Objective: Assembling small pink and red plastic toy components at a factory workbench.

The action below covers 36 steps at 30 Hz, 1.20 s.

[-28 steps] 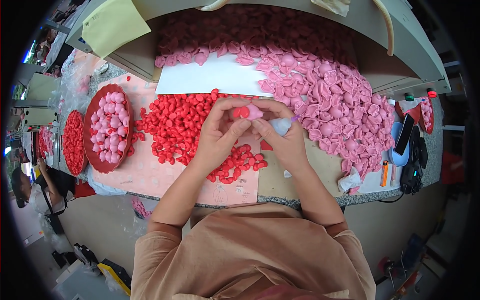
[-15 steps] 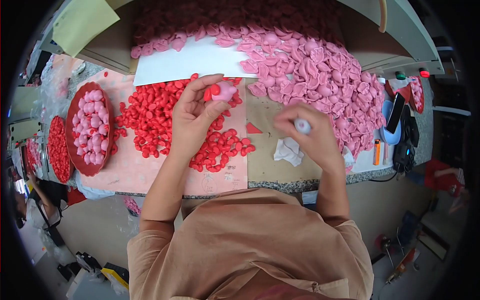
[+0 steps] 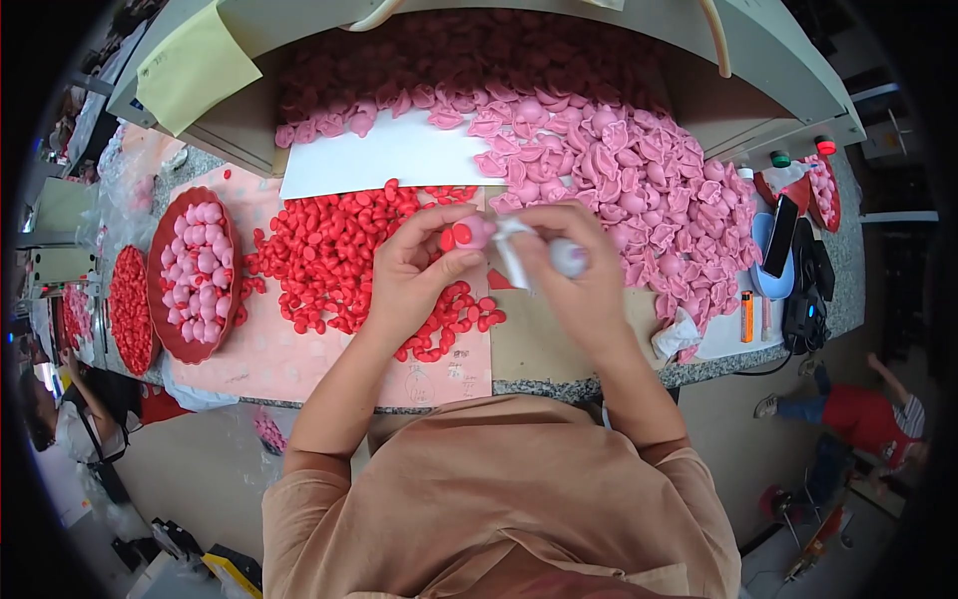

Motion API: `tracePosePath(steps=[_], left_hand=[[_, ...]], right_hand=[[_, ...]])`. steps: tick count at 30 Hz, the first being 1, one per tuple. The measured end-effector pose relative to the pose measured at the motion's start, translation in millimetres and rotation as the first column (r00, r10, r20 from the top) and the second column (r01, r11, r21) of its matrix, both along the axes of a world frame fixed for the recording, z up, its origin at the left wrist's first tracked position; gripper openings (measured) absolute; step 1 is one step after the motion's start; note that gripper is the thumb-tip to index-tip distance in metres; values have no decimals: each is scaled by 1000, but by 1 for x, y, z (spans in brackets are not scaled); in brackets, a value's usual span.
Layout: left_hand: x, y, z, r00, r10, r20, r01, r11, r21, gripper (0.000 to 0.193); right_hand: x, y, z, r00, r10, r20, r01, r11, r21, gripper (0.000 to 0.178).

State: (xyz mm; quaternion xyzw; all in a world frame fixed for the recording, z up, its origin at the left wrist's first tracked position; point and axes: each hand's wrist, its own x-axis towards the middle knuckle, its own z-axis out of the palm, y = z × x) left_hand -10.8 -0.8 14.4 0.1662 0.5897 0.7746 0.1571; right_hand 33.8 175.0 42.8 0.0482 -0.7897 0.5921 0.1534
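Note:
My left hand (image 3: 414,268) is closed on a small pink molded piece (image 3: 477,233) with red parts on its side. My right hand (image 3: 579,275) pinches a crumpled white tissue (image 3: 513,255) against or right beside that piece. Tucked in the same right hand is a small whitish bottle (image 3: 568,258), seen end-on. Below my left hand spreads a heap of small red pieces (image 3: 334,245) on pink paper (image 3: 299,374). Beyond and right of my right hand lies a large pile of pink molded pieces (image 3: 649,190).
A red scalloped tray (image 3: 165,329) of pink-and-red pieces stands at the left, beside another tray of red pieces (image 3: 128,304). To the right are a phone (image 3: 780,235) on a blue dish (image 3: 764,280), an orange lighter (image 3: 746,316) and another crumpled tissue (image 3: 679,337). A grey hood (image 3: 479,20) overhangs the back.
My right hand has picked up the tissue from the brown board and brought it left to the pink piece. My left hand has moved slightly right and nearer with the piece.

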Motion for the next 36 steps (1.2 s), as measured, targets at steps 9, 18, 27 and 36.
tracePosePath(steps=[9,18,27,36], left_hand=[[3,2,-5,988,116,-100,-125,988,-92,32],[2,5,-8,993,121,-10,-122,992,-31,34],[0,7,3,983,180,49,-175,981,-89,34],[4,-1,1,998,-55,16,54,997,51,40]], right_hand=[[-27,-32,-7,969,19,245,71,932,-355,11],[-25,-32,-14,976,-26,215,99,935,-339,15],[-19,-35,-13,966,27,257,104,871,-481,18],[-28,-8,-15,952,20,305,178,774,-607,19]])
